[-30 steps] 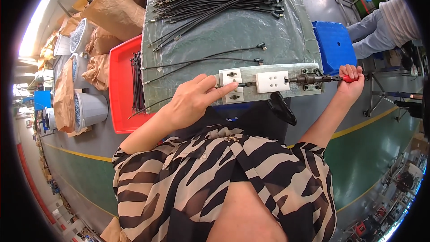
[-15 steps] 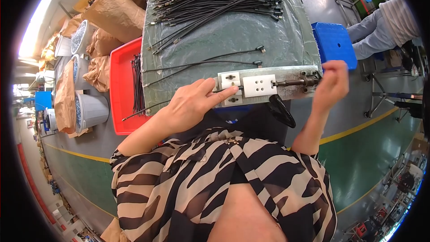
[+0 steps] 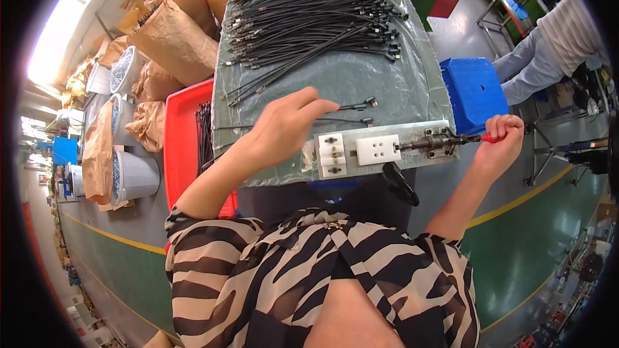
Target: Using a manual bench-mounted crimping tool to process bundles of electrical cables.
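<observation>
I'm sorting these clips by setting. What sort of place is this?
Most likely a factory assembly floor. A workbench holds a heap of identical black cables, the right hand grips the red lever of a bench-mounted jig, and the green floor carries yellow lane lines.

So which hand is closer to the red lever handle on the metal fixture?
The right. The right hand is closed around the red lever handle at the fixture's right end. The left hand hovers over the black cables, beyond the fixture's left end.
</observation>
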`<state>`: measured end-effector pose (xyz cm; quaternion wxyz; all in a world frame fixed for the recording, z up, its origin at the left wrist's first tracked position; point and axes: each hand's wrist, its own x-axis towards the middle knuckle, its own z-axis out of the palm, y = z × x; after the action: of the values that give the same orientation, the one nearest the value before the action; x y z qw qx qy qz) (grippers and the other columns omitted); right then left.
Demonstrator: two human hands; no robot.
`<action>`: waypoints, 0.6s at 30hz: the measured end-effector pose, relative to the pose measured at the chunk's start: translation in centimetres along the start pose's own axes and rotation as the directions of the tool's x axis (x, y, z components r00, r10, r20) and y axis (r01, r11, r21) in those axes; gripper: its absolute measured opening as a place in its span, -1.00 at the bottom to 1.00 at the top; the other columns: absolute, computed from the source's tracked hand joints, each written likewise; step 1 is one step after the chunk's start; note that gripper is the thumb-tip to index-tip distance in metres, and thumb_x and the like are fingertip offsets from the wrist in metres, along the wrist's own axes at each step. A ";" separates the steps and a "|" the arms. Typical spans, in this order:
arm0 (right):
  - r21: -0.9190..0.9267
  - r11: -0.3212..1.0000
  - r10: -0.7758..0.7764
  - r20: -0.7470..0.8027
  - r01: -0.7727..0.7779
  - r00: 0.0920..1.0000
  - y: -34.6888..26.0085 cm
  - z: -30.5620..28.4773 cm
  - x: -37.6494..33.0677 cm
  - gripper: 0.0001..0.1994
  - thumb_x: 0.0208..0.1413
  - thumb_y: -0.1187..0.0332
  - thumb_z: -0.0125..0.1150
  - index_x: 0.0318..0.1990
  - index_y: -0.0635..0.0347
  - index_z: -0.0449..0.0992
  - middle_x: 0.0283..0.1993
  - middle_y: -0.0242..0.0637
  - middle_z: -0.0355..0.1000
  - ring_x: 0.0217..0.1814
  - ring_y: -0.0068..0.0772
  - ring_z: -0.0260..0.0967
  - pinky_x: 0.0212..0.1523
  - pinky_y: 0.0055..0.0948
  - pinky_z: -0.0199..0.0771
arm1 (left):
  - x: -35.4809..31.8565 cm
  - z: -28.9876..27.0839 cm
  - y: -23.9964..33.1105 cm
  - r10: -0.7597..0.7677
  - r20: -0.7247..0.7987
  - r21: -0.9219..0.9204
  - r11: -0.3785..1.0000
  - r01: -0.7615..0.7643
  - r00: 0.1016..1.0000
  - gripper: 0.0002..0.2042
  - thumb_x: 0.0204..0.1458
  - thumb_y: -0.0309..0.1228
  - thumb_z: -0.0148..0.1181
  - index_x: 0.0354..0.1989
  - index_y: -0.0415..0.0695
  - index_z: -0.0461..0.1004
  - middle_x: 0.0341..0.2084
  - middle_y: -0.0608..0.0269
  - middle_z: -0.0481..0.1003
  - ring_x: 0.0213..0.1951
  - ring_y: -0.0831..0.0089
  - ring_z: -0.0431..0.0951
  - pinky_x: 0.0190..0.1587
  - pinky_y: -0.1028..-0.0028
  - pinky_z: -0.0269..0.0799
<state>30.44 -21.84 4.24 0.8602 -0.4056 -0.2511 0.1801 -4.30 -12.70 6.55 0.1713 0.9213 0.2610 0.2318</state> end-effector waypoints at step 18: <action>-0.034 0.999 -0.043 -0.056 0.041 0.997 0.3 0.1 -0.2 -0.87 -0.01 0.57 -0.18 -0.50 0.24 0.32 -0.62 -0.45 0.08 -0.62 -0.65 -0.05 -0.60 -0.63 -0.03 | 12.7 6.2 -12.8 0.036 -0.351 0.205 0.978 0.040 0.936 -0.89 -0.03 -0.55 0.21 -0.32 -0.21 0.46 -0.36 0.10 0.41 -0.26 0.12 0.47 -0.19 0.26 0.41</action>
<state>30.15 -21.72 3.97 0.8638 -0.4193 -0.2381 0.1461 3.38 3.54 0.06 0.0240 0.8772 0.3115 0.3645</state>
